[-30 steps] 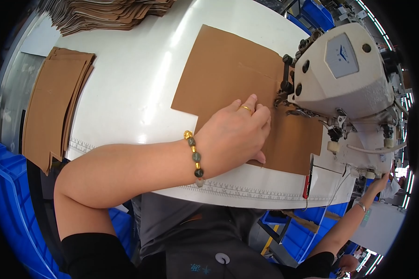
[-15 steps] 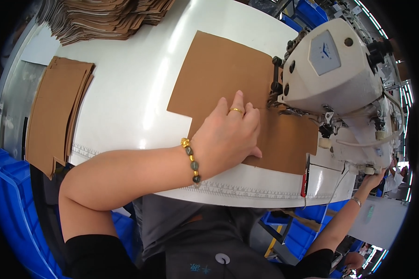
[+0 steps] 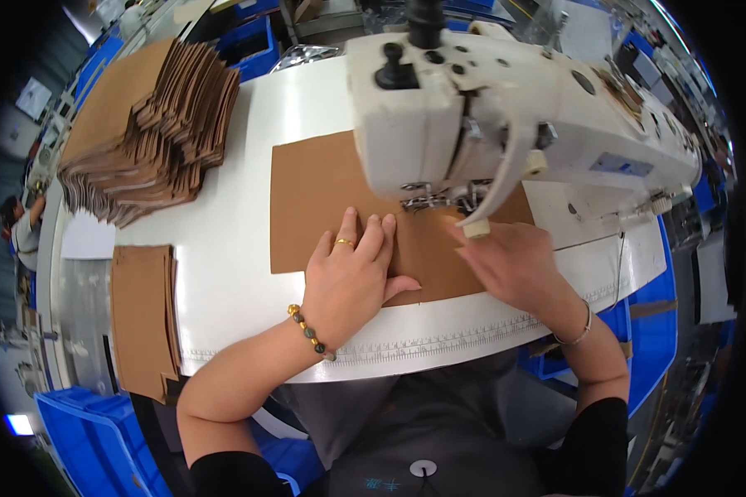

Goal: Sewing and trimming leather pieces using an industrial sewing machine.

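A flat brown cardboard piece (image 3: 319,195) lies on the white sewing table (image 3: 224,273), reaching under the needle area (image 3: 429,199) of a white sewing machine (image 3: 506,108). My left hand (image 3: 350,277) presses flat on the cardboard, fingers spread, just left of the needle; it wears a ring and a bead bracelet. My right hand (image 3: 510,263) rests flat on the cardboard on the right side, under the machine's arm, fingers extended toward the needle.
A tall fanned stack of brown cardboard pieces (image 3: 145,132) sits at the table's far left. A smaller flat stack (image 3: 143,319) lies at the near left edge. Blue bins (image 3: 83,439) stand below the table. Another person (image 3: 25,228) works at far left.
The view has swung so the machine now sits ahead. My right hand, which hung low at the right, has come up onto the cardboard beside the needle. My left hand still presses the cardboard.
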Action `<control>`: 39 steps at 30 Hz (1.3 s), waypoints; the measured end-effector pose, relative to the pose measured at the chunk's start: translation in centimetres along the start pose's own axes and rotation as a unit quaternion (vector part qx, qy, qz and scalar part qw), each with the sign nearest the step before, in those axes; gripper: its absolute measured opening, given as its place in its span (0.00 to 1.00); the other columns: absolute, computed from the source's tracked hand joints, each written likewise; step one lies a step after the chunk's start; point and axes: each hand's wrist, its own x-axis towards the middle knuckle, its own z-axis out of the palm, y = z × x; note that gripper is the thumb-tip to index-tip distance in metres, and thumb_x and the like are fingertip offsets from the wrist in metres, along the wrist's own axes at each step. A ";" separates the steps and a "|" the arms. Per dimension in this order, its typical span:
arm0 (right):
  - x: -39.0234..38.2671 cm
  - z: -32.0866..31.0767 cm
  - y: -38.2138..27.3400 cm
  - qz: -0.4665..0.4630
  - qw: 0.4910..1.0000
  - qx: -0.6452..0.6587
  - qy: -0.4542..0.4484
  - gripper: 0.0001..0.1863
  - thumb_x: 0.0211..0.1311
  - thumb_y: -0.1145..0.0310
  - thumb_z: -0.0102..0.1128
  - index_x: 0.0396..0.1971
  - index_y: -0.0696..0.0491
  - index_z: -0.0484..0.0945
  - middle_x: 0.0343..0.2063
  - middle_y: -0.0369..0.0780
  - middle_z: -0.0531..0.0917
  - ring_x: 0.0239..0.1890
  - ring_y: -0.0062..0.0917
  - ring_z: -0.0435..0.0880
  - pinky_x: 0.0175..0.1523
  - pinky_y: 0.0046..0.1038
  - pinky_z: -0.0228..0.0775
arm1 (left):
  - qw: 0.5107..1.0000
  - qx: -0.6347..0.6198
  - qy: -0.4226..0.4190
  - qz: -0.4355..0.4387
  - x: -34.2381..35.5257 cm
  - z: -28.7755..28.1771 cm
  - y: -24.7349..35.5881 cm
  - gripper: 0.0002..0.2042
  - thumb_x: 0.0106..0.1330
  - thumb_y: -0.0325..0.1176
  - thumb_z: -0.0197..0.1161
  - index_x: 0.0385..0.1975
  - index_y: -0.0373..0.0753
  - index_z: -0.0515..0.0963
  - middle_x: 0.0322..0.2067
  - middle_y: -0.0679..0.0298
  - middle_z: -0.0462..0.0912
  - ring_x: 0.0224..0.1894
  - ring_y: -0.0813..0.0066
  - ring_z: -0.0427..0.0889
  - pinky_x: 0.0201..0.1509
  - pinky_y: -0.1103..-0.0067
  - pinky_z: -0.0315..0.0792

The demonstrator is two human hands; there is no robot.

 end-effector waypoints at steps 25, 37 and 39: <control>2.4 2.5 -1.2 -0.026 0.993 0.019 -0.111 0.23 0.56 0.69 0.64 0.54 0.44 0.86 0.19 0.34 0.81 0.17 0.27 0.79 0.24 0.28 0.73 | 0.999 0.049 -0.020 0.009 0.8 -0.2 0.0 0.42 0.59 0.65 0.60 0.64 0.36 0.76 0.46 0.65 0.80 0.51 0.68 0.81 0.53 0.74 0.77; 2.5 2.5 -1.2 -0.035 0.996 0.035 -0.069 0.05 0.56 0.68 0.62 0.30 0.52 0.79 0.19 0.36 0.80 0.22 0.26 0.85 0.25 0.28 0.74 | 0.999 0.038 -0.017 0.005 0.9 -0.1 -0.1 0.42 0.60 0.65 0.59 0.64 0.35 0.75 0.54 0.62 0.81 0.52 0.67 0.82 0.54 0.74 0.77; 2.6 2.5 -1.1 -0.031 0.996 0.037 -0.078 0.05 0.56 0.68 0.62 0.30 0.53 0.79 0.20 0.36 0.81 0.22 0.27 0.85 0.26 0.29 0.74 | 0.999 0.042 -0.013 0.007 1.1 -0.1 -0.1 0.41 0.60 0.65 0.59 0.64 0.35 0.75 0.57 0.61 0.81 0.53 0.66 0.82 0.54 0.74 0.77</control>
